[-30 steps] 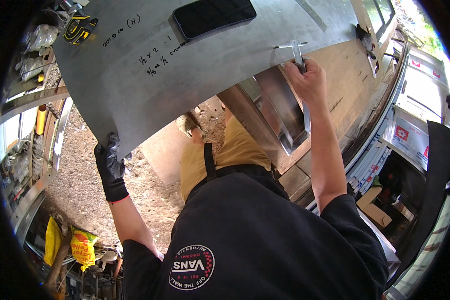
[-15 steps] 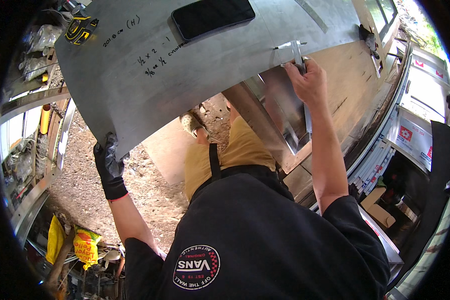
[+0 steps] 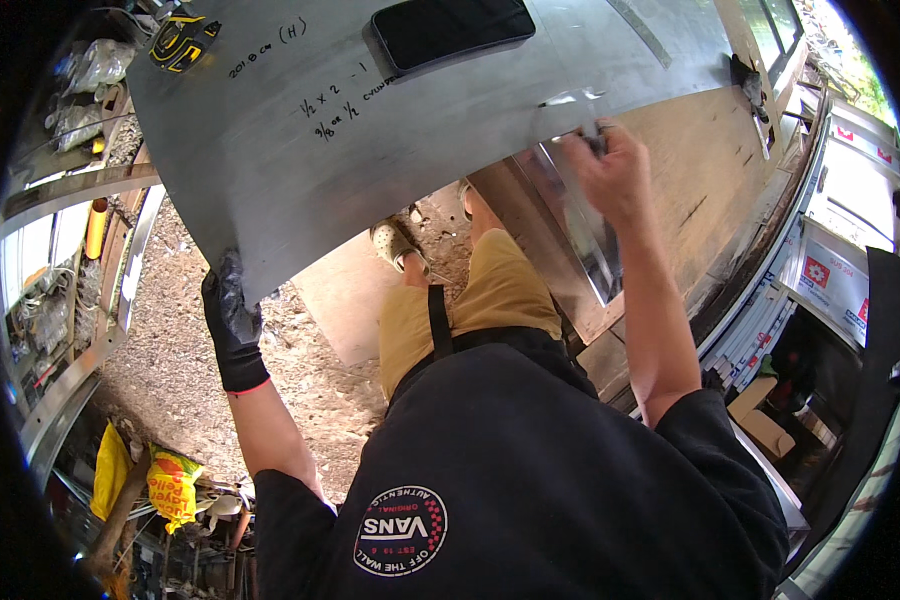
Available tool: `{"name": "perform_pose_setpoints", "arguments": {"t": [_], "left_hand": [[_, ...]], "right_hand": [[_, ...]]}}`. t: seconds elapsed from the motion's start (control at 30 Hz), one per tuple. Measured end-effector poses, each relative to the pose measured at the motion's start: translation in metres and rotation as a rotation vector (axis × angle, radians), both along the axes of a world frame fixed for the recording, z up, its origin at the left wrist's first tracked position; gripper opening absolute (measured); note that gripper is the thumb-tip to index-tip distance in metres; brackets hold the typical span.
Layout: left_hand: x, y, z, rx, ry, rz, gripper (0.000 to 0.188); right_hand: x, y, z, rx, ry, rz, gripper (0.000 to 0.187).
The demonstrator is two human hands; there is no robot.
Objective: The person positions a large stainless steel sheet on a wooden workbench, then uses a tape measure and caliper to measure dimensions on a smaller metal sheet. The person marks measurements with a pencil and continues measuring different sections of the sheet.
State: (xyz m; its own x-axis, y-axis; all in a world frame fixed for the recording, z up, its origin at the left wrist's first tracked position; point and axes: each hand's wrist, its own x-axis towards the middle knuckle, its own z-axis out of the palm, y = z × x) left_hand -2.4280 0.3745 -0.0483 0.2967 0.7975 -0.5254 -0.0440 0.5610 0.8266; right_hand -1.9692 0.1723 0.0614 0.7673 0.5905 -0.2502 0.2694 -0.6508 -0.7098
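Observation:
A grey metal sheet (image 3: 260,180) with black handwriting lies in front of me, its near left corner jutting past the wooden board. My left hand (image 3: 236,325), in a black glove, is closed on that corner. My bare right hand (image 3: 615,178), smeared by motion, is closed at the sheet's near edge on a ruler-like metal tool (image 3: 596,142), mostly hidden by the fingers and blur. Just beyond that hand, a thin pen-like item (image 3: 560,102) lies beside a shiny clear patch. A black phone (image 3: 454,36) rests on the sheet.
A black and yellow tape measure (image 3: 184,44) sits at the sheet's far left, and a flat metal strip (image 3: 638,32) at the far right. Beneath is a wooden board (image 3: 695,170) with a shiny metal channel (image 3: 575,220). Yellow bags (image 3: 174,490) and clutter stand lower left.
The sheet and the things on it appear shifted right and slightly up in view. The tool's upright blade, plain before beside my right hand, is now blurred. My left hand keeps its grip.

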Motion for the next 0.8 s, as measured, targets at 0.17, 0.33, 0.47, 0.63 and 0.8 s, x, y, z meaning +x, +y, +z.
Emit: {"name": "perform_pose_setpoints", "arguments": {"t": [0.17,0.33,0.47,0.63,0.8], "left_hand": [[0.018,-0.004,0.016,-0.171,-0.342,0.176,0.056],[0.002,0.002,0.003,-0.362,-0.75,0.132,0.07],[0.008,0.003,0.009,-0.395,-0.775,0.118,0.085],[0.012,0.0,0.012,-0.454,-0.955,0.014,0.094],[0.019,-0.009,0.005,-0.458,-0.807,0.14,0.101]], "right_hand": [[-0.079,0.025,-0.005,0.076,-0.001,0.197,0.021],[-0.169,0.063,0.003,-0.065,0.01,0.434,0.024],[-0.231,0.087,-0.001,0.062,0.051,0.553,0.022],[-0.269,0.104,0.007,-0.014,0.142,0.636,0.021],[-0.288,0.103,-0.009,0.065,0.08,0.573,0.021]]}}
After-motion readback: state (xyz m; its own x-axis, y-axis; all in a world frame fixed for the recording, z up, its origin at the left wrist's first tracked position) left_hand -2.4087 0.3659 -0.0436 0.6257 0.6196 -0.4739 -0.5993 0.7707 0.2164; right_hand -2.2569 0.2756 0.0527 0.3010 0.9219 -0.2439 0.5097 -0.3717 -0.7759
